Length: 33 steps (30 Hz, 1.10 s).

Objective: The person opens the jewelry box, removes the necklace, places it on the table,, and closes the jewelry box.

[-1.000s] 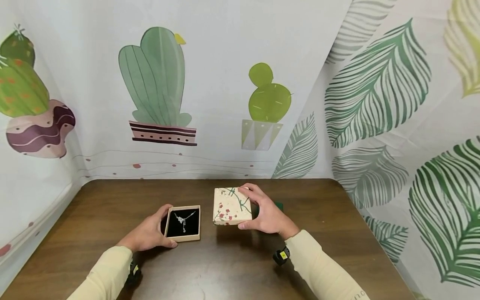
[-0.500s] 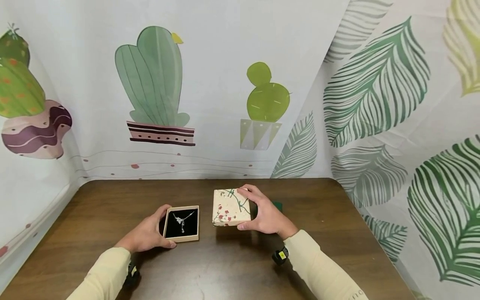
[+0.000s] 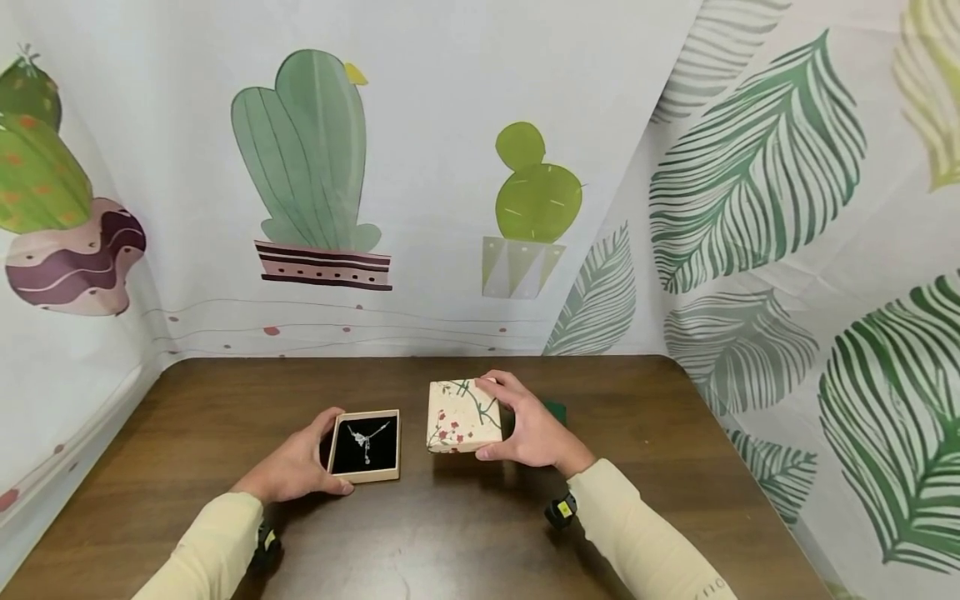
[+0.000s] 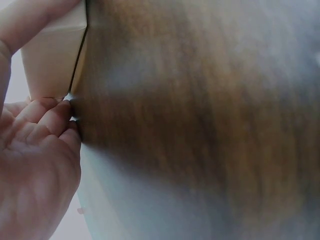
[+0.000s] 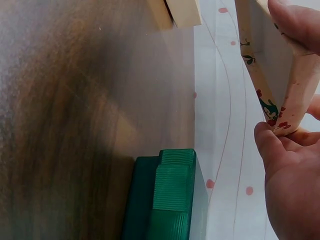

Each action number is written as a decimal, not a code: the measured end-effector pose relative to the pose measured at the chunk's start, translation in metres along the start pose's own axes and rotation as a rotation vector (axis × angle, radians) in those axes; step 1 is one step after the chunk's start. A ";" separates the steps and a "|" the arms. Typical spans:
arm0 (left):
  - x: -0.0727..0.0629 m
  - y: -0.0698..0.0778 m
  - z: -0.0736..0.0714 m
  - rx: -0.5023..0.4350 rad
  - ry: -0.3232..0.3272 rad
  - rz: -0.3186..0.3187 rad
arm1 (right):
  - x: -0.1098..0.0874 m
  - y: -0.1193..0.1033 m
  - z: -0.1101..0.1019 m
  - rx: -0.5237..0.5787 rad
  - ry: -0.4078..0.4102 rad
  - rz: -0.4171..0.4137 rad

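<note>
Two small square box parts are gripped, one in each hand. The left hand (image 3: 296,462) holds the box base (image 3: 365,477) by its left side, thumb at the near edge and fingers at the far one; its walls are smooth, plain cream card, and whether its underside meets the wood I cannot tell. Inside sits a soft-looking matt black insert (image 3: 348,460), bearing a fine silvery necklace (image 3: 362,439) laid in a V with a slim drop at the centre. Near it, to the right, the right hand (image 3: 536,429) grips the matching lid (image 3: 463,417) between thumb and fingers, raised off the table (image 3: 420,550). The lid is cream, printed with red blossoms and dark green stems; the right wrist view shows its pale hollow inside. Behind the right hand, which partly covers it in the head view, stands a glossy green block (image 5: 172,187) with fine ribbing and a darker stepped side. The table is dark brown with streaky grain, rounded far corners and a soft sheen. Behind it hangs creased white cloth (image 3: 435,83) printed with potted cacti and striped leaves. Cream sleeves (image 3: 637,533) cover both forearms, and a black wrist device (image 3: 561,510) shows at each cuff.
</note>
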<state>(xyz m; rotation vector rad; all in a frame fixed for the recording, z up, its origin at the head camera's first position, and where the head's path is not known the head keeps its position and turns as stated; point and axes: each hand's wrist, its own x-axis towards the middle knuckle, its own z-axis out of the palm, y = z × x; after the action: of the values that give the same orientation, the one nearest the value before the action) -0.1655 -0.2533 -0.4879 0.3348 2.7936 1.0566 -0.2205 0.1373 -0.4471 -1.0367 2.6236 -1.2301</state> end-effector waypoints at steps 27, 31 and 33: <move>-0.002 0.003 -0.002 -0.029 -0.032 -0.010 | 0.002 0.006 0.006 -0.006 -0.054 0.001; -0.002 0.004 -0.002 -0.041 -0.028 -0.002 | 0.003 0.006 0.007 -0.007 -0.055 0.013; -0.003 0.003 -0.001 -0.047 -0.033 0.000 | 0.002 0.006 0.007 -0.015 -0.060 0.018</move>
<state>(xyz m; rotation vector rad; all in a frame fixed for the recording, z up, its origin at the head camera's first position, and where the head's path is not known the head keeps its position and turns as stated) -0.1626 -0.2522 -0.4850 0.3443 2.7354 1.1042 -0.2235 0.1338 -0.4561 -1.0337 2.5955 -1.1593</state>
